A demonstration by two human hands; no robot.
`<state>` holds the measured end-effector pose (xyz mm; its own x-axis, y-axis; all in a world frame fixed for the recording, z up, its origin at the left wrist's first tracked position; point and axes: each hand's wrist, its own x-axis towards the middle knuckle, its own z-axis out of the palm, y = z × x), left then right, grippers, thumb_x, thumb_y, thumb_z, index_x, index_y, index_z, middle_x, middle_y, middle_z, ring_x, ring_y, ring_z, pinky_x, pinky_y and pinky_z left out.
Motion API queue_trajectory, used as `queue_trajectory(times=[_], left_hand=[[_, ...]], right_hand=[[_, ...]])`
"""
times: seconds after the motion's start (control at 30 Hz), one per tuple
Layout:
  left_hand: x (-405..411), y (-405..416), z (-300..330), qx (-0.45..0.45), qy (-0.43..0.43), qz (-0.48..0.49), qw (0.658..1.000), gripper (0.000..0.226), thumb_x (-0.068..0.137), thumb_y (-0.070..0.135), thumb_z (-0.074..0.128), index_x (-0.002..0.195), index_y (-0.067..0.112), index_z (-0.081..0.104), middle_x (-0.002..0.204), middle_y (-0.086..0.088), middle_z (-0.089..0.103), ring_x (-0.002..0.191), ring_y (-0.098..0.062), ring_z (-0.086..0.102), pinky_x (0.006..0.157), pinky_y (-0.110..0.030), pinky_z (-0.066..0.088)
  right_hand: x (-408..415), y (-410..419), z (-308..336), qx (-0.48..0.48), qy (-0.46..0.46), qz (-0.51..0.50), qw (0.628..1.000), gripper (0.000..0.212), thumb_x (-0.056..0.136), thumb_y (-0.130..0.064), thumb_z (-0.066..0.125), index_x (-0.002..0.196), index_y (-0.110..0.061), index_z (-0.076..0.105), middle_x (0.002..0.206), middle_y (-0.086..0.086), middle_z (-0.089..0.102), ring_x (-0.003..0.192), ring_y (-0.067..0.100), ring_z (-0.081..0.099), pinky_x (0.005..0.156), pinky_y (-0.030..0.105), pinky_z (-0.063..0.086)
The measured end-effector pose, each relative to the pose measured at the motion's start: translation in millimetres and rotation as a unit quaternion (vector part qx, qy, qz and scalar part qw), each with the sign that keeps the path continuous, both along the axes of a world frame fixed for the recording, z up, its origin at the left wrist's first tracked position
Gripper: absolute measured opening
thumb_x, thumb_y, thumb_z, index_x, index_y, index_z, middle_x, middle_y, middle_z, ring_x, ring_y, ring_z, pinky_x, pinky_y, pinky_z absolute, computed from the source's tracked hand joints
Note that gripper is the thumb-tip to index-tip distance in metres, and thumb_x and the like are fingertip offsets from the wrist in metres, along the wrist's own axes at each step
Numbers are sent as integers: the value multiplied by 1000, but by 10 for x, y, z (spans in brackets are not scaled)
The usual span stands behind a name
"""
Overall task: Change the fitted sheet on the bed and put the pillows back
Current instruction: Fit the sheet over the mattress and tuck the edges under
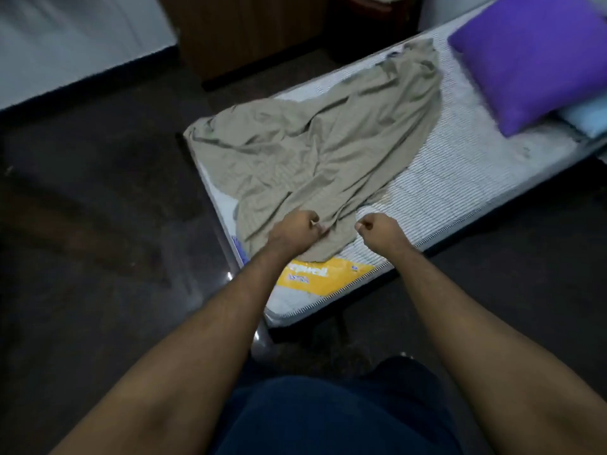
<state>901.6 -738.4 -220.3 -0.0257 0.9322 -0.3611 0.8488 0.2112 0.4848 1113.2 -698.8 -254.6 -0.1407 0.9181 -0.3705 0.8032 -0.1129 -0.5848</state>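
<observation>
Dark blue trousers (328, 418) fill the bottom edge, above a dark glossy floor (98, 224). Both forearms reach to the near corner of a bare striped mattress (460, 178) with a yellow label (323, 279). Left hand (295, 229) has its grip bunched on the rumpled beige sheet (315, 149); right hand (377, 228) is fisted at the sheet's edge, whether on cloth I cannot tell. Farther up lie a purple pillow (532, 57) and a pale blue one (588, 118). Brown wooden furniture (243, 31) stands beyond.
</observation>
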Motion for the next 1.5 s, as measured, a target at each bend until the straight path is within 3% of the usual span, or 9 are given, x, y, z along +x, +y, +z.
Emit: queue_trajectory(times=[0.2, 0.47, 0.67, 0.8, 0.93, 1.1, 1.23, 1.37, 1.5], left_hand=[[816, -670, -348, -1, -25, 170, 985, 35, 98, 37, 60, 126, 16, 67, 119, -10, 71, 114, -30, 64, 92, -38, 51], [1138, -871, -710, -11, -53, 242, 969, 37, 98, 40, 60, 127, 18, 65, 125, -5, 68, 118, -27, 61, 95, -40, 49], [884, -433, -1915, 12, -23, 205, 978, 56, 102, 34, 55, 153, 19, 40, 148, -12, 47, 136, -34, 44, 107, -46, 41], [842, -180, -2871, -1, 56, 174, 983, 67, 99, 52, 53, 157, 26, 32, 151, -10, 40, 134, -37, 38, 105, -48, 42], [968, -41, -3512, 172, 208, 246, 931, 41, 94, 60, 48, 120, 32, 64, 114, -8, 56, 106, -32, 54, 80, -43, 43], [874, 135, -3801, 352, 178, 318, 862, 18, 95, 34, 52, 100, 21, 63, 95, -7, 60, 88, -33, 58, 66, -41, 40], [874, 194, -3799, 436, 114, 343, 824, 21, 98, 30, 43, 95, 15, 57, 91, -9, 63, 85, -36, 57, 67, -45, 43], [881, 172, -3833, 450, 59, 346, 821, 26, 102, 36, 44, 87, 17, 54, 90, -8, 66, 89, -37, 59, 72, -47, 47], [825, 22, -3848, 456, -143, 353, 804, 50, 96, 52, 47, 70, 10, 49, 67, -4, 59, 68, -26, 55, 65, -50, 47]], right_hand=[[556, 67, -171, -17, -15, 149, 989, 23, 98, -27, 61, 109, -11, 73, 107, 16, 73, 107, 34, 66, 87, 34, 50], [631, 48, -305, -17, -56, 163, 985, 18, 96, -23, 57, 103, -19, 73, 106, 11, 73, 103, 32, 66, 86, 36, 54], [403, 427, -1518, 35, -106, 256, 960, 44, 98, -8, 53, 139, -23, 58, 139, 10, 55, 126, 32, 54, 102, 42, 47], [168, 734, -2497, 118, -152, 335, 923, 55, 97, -21, 60, 149, -27, 44, 154, 4, 40, 139, 29, 41, 105, 45, 42], [154, 752, -3158, 269, -130, 255, 919, 21, 93, -31, 60, 114, -26, 61, 125, 1, 59, 121, 29, 52, 91, 45, 39], [126, 719, -3421, 431, 22, 204, 879, 10, 96, -27, 50, 92, -19, 55, 89, 7, 64, 91, 34, 60, 75, 44, 40], [136, 662, -3450, 437, 90, 212, 870, 30, 103, -45, 41, 85, -21, 44, 68, 12, 62, 67, 41, 58, 53, 41, 36], [132, 628, -3484, 442, 123, 210, 864, 45, 103, -54, 43, 70, -23, 40, 64, 4, 58, 67, 34, 58, 54, 35, 29], [217, 457, -3428, 412, 110, 231, 875, 45, 103, -51, 46, 71, -20, 42, 59, -3, 48, 65, 32, 58, 53, 36, 33]])
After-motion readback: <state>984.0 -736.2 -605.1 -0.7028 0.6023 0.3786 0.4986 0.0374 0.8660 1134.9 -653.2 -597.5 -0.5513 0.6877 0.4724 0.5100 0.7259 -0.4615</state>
